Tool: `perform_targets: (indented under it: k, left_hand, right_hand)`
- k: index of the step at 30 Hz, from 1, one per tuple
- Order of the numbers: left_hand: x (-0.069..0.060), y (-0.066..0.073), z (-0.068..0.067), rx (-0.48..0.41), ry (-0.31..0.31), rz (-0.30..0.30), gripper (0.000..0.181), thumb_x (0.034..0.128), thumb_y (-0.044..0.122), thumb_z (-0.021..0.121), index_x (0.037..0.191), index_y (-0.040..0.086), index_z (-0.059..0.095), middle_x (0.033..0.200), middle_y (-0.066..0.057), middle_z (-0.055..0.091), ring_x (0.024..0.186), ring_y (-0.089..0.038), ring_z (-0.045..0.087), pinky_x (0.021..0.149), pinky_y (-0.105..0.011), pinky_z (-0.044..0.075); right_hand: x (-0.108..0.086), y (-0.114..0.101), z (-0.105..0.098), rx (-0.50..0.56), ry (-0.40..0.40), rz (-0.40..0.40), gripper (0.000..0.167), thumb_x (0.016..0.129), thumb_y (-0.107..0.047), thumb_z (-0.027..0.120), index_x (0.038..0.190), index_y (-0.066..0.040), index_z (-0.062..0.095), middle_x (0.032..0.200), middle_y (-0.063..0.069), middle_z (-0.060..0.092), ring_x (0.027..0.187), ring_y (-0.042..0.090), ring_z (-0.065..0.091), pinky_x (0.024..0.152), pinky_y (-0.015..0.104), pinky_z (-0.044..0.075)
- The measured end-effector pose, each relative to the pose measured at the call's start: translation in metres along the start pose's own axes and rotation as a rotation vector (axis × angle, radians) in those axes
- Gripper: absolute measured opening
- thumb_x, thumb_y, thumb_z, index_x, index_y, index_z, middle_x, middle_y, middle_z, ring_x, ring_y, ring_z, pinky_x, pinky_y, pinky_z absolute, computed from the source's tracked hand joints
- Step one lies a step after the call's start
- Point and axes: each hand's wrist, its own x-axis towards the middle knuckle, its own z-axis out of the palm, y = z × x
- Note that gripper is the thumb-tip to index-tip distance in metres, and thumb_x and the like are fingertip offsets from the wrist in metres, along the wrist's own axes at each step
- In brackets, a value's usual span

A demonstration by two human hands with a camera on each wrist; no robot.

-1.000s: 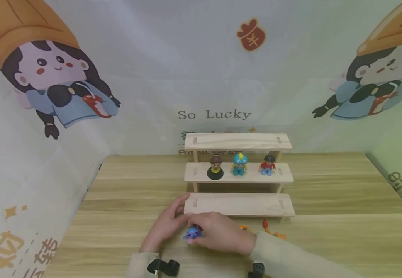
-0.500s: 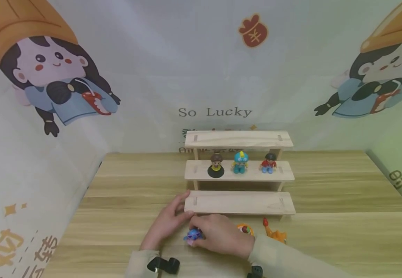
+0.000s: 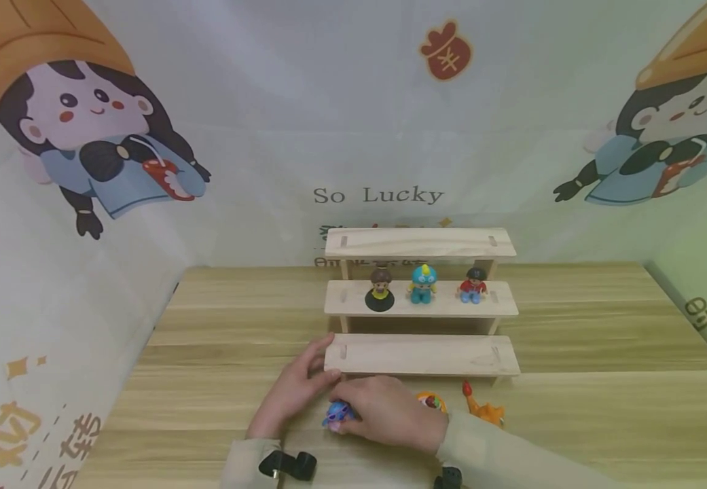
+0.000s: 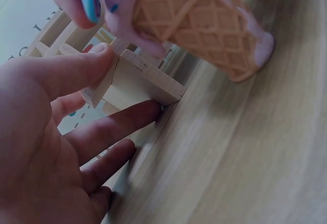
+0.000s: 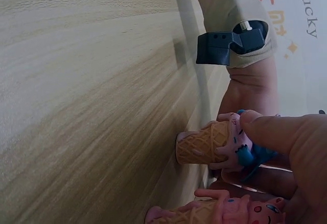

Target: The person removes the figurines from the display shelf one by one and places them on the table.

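My right hand pinches a blue toy figurine with sunglasses on an ice-cream-cone base between thumb and fingers, just in front of the shelf. The waffle cone shows upright on or close to the table in the right wrist view. Beside it stands a pink cone figurine, hidden from the head view. My left hand rests at the left end of the lowest step of a three-tier wooden shelf. Its thumb touches the board and its fingers stretch fairly straight along the side, near the support leg.
On the middle step stand a brown-haired figurine on a black base, a teal-helmeted figurine and a red-jacketed figurine. An orange round toy and an orange tailed toy lie right of my right hand, partly covered by the sleeve.
The head view has shifted slightly. My right hand and forearm moved a little, uncovering more of the two orange toys. Both hands otherwise keep their places, and the blue figurine stays in my right hand.
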Motion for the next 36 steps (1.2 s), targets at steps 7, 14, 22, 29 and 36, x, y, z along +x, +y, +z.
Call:
perform_targets:
  k: [7,14,22,29,36]
  left_hand:
    - [0.001,0.000,0.000,-0.004,-0.003,0.007,0.064,0.0883,0.028,0.067,0.146,0.021,0.039,0.127,-0.013,0.062,0.125,-0.036,0.052,0.107,-0.066,0.026]
    - [0.005,0.002,-0.001,-0.003,-0.003,0.022,0.063,0.0887,0.027,0.066,0.146,0.021,0.039,0.127,-0.014,0.063,0.122,-0.036,0.055,0.106,-0.065,0.028]
    - [0.003,-0.001,0.000,0.014,-0.002,0.000,0.066,0.0875,0.030,0.067,0.146,0.021,0.038,0.127,-0.014,0.063,0.120,-0.036,0.056,0.107,-0.065,0.028]
    - [0.003,-0.001,0.001,0.012,0.003,0.000,0.067,0.0873,0.031,0.067,0.147,0.021,0.037,0.128,-0.015,0.062,0.120,-0.037,0.056,0.106,-0.066,0.027]
    - [0.001,0.002,0.000,0.022,0.008,0.005,0.066,0.0877,0.030,0.067,0.146,0.021,0.038,0.128,-0.015,0.061,0.121,-0.038,0.055,0.106,-0.066,0.027]
  right_hand:
    - [-0.003,0.002,-0.004,0.016,-0.006,0.041,0.042,0.086,-0.046,0.065,0.116,-0.016,0.065,0.103,-0.010,0.069,0.083,-0.003,0.060,0.073,0.017,0.051]
    - [-0.019,0.010,-0.030,-0.004,0.098,0.094,0.039,0.090,-0.037,0.064,0.122,-0.015,0.062,0.107,-0.003,0.071,0.086,0.005,0.065,0.083,0.030,0.055]
    - [-0.043,0.021,-0.063,-0.038,0.266,0.150,0.031,0.090,-0.032,0.065,0.114,-0.013,0.065,0.103,0.000,0.072,0.088,0.012,0.068,0.075,0.030,0.056]
    - [-0.061,0.035,-0.089,-0.136,0.384,0.206,0.025,0.088,-0.028,0.069,0.108,-0.012,0.068,0.102,0.001,0.072,0.088,0.015,0.068,0.076,0.032,0.057]
    - [-0.069,0.057,-0.107,-0.168,0.580,0.142,0.017,0.079,-0.013,0.077,0.093,-0.006,0.070,0.089,0.004,0.072,0.079,0.015,0.068,0.070,0.030,0.057]
